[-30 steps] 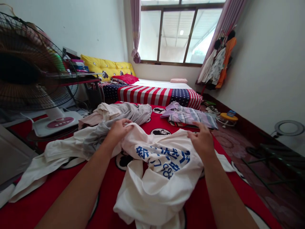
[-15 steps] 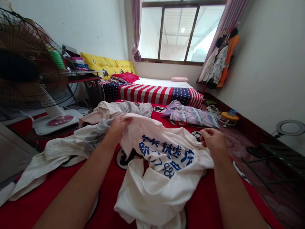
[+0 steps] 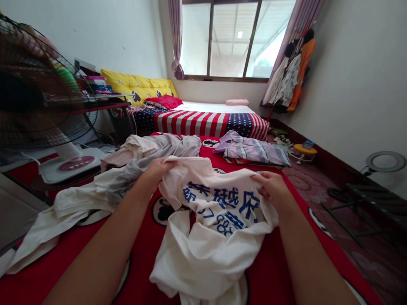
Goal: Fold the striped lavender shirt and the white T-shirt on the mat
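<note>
A crumpled white T-shirt (image 3: 216,250) with blue printed characters and numbers lies on the red blanket (image 3: 66,271). My left hand (image 3: 155,173) grips its upper left edge, and my right hand (image 3: 270,188) holds the fabric at the right side. The shirt's top is raised a little between them, and part of the print is folded out of sight. A grey-and-white garment (image 3: 159,148) lies just beyond my left hand, with more white cloth (image 3: 79,203) trailing to the left.
A folded striped cloth (image 3: 254,152) lies beyond the shirt. A standing fan (image 3: 38,101) is at the left, next to a cluttered table (image 3: 104,106). Behind is a bed with a flag-patterned cover (image 3: 200,123). Hanging clothes (image 3: 289,80) and a small yellow stool (image 3: 305,149) are at the right.
Both hands have drawn together and lifted the shirt's upper edge, so more of the blue print faces up. The whole view has tilted slightly upward.
</note>
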A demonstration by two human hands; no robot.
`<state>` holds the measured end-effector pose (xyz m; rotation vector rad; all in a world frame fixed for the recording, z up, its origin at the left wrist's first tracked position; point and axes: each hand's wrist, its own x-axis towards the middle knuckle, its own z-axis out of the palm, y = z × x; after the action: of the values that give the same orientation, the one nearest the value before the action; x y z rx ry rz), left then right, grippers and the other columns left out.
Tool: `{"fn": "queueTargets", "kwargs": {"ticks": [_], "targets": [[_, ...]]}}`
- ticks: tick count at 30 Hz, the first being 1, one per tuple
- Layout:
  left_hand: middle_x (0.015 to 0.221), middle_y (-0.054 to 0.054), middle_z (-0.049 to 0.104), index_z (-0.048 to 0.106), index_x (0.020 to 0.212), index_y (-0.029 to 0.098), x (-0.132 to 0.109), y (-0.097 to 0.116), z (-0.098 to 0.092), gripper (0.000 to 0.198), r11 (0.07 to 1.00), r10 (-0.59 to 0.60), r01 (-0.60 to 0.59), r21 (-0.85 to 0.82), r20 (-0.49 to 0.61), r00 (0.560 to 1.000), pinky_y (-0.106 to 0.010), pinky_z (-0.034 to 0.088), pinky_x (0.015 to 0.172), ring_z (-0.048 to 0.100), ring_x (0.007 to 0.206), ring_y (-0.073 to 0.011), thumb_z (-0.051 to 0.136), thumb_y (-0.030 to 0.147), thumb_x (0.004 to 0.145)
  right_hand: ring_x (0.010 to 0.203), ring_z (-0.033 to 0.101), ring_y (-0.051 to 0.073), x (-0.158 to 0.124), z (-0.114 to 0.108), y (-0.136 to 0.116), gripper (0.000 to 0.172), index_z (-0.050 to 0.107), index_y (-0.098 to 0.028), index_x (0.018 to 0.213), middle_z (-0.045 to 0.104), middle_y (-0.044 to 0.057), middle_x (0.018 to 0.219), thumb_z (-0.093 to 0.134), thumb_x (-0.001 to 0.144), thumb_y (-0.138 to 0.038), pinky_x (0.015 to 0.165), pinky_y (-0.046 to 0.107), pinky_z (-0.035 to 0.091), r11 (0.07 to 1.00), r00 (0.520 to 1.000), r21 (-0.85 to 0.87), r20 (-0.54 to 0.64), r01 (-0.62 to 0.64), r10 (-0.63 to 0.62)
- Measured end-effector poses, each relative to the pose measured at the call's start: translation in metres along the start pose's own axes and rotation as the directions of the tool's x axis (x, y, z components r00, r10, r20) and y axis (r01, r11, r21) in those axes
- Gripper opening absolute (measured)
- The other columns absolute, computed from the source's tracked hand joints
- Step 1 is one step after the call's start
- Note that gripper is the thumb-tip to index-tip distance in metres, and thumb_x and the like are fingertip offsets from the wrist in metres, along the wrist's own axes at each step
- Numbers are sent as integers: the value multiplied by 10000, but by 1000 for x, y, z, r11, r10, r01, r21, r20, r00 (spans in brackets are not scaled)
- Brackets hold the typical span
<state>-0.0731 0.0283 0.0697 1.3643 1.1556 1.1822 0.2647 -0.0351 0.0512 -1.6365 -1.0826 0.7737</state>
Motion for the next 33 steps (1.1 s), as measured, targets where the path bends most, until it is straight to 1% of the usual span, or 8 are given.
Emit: {"fn": "queueTargets", "kwargs": {"ticks": [3, 7, 13, 19, 21, 24, 27, 33], "targets": [[1282, -81, 584, 476, 1347, 278, 1, 0, 16, 636, 947, 187, -197, -255, -63, 980, -325, 539, 821, 623, 1056, -229, 660, 403, 750, 900, 667, 194, 10, 5, 1, 643, 463, -226, 1208, 582, 103, 1215, 678, 619, -366, 694, 285, 550, 880, 936, 395, -324, 264, -135], [1590, -38, 157, 307, 1456, 363, 1, -10, 29, 858, 951, 305, -306, -49, -33, 952, -437, 371, 1071, 278, 1410, -294, 732, 355, 711, 1408, 279, 284, 17, 21, 10, 918, 275, -263, 1408, 153, 128, 1571, 709, 609, -385, 1051, 419, 401, 852, 908, 364, -331, 375, -258], [1007, -140, 716, 721, 921, 119, -8, -3, 25, 398, 979, 178, -176, 102, -15, 984, -381, 533, 847, 670, 940, -274, 716, 442, 689, 1092, 611, 256, -20, 36, -26, 384, 646, -182, 1050, 666, 106, 1135, 704, 732, -388, 961, 428, 468, 879, 900, 277, 91, 388, -426], [808, -93, 738, 717, 897, 120, -14, 11, 25, 365, 979, 189, -188, 79, -16, 982, -283, 539, 707, 681, 731, -184, 720, 419, 688, 907, 646, 216, -118, 80, -69, 464, 668, -212, 1056, 698, 50, 982, 761, 693, -485, 809, 325, 495, 681, 435, -10, 776, 732, -456], [804, -91, 738, 718, 903, 119, -13, 12, 25, 357, 977, 195, -194, 88, -1, 981, -273, 534, 696, 682, 730, -181, 711, 412, 698, 867, 642, 264, -149, 101, -65, 588, 654, -161, 1069, 690, 94, 950, 777, 636, -540, 749, 359, 496, 499, 371, -155, 852, 852, -369], [811, -93, 739, 716, 910, 119, -13, 11, 23, 339, 974, 204, -204, 100, 15, 979, -264, 528, 694, 682, 736, -176, 692, 396, 716, 778, 640, 269, -173, 121, -56, 292, 669, -111, 934, 686, 129, 892, 715, 715, -298, 664, 360, 480, 334, 379, -278, 879, 901, -290], [810, -93, 737, 711, 913, 117, -14, 12, 21, 333, 974, 205, -206, 97, 24, 978, -269, 528, 697, 682, 740, -179, 682, 384, 717, 687, 628, 201, -166, 114, -64, 87, 679, -157, 773, 684, 60, 776, 616, 717, -135, 625, 297, 453, 480, 411, -213, 839, 851, -356], [831, -97, 734, 699, 940, 110, -14, 11, 18, 357, 958, 179, -187, 215, 59, 982, -273, 515, 650, 670, 694, -182, 646, 398, 736, 768, 605, 142, -117, 40, -102, 163, 675, -207, 960, 661, 12, 855, 555, 869, -269, 692, 263, 486, 784, 819, 295, 6, 547, -573]]}}
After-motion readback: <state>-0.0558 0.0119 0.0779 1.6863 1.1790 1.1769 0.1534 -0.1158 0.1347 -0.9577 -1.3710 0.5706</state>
